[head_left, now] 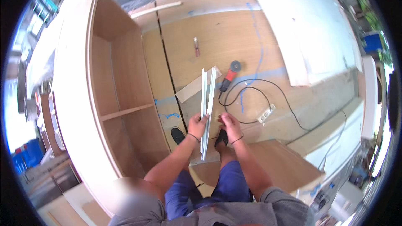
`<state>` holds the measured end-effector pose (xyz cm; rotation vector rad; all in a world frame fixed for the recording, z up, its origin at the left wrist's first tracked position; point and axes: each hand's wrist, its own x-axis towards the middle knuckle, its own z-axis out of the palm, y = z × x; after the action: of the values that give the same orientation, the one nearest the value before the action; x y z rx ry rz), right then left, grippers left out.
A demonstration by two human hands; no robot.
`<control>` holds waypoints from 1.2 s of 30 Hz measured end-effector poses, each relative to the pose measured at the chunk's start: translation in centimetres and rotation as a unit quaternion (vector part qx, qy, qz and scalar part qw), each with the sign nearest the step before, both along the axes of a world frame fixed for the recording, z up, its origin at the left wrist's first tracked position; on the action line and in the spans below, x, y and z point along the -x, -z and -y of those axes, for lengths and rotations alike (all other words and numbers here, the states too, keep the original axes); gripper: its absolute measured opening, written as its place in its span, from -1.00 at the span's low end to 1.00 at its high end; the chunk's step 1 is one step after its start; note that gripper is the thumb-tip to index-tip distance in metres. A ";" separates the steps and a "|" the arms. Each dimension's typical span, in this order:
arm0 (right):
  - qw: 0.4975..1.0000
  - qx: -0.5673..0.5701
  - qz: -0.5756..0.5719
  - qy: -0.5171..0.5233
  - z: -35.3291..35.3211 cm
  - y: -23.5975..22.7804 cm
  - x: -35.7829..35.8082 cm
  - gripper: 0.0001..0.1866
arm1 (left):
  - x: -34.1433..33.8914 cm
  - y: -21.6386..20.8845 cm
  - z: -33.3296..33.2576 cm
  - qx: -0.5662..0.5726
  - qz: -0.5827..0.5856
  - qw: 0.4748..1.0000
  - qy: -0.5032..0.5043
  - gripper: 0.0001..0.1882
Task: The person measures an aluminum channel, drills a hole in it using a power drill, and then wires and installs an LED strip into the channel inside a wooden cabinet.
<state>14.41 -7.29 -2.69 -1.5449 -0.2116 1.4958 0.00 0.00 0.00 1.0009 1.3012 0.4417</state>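
A broad, yellowish-brown wood-toned floor surface (226, 29) spreads under the scene, crossed by a dark, narrow seam and marked with blue streaks. Along its left side lies a long, open-fronted cabinet (125, 75) of reddish-brown wood with a pale outer side, split inside by one crosswise divider. A large, glossy white rectangular panel (318, 33) takes up the upper right, and a flat brown board (282, 163) lies at the lower right, beside the person's leg.

Two long, slim, pale metallic rails (204, 96) stand out in the middle, in front of the body; their far ends spread slightly apart and their near ends come together. Behind them, a short, light wooden plank (192, 90) lies aslant on the floor.

The left hand (197, 124) is closed around both rails nearer their lower ends, thumb laid across them. The right hand (230, 127) is just beside the rails but apart from them, partly open with loosely curled fingers, and has hold of nothing that shows.

Beyond the hands lies a red-and-black angle grinder (230, 75) with a round grey disc. Right of it rests a white, oblong power strip (266, 113). Farther off lies a small, slender hand tool (197, 48) with a reddish handle.
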 end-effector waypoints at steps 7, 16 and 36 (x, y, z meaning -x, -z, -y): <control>0.982 -0.089 0.165 0.010 1.8 -22.5 3.2 -0.71 | -0.2 -18.0 4.0 0.020 0.126 0.985 0.118 -0.83; 0.898 -0.029 0.250 0.362 15.1 -34.3 0.8 -0.72 | 1.8 -27.4 2.1 0.023 0.193 0.966 0.170 -0.84; 0.699 0.309 0.517 0.385 47.2 -34.7 2.3 -0.75 | -1.5 -29.9 8.9 -0.077 0.055 0.948 0.305 -0.77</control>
<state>12.11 -54.54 31.99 -2.4539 0.3349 -0.1418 1.48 -8.86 29.95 1.4240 0.8045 0.1163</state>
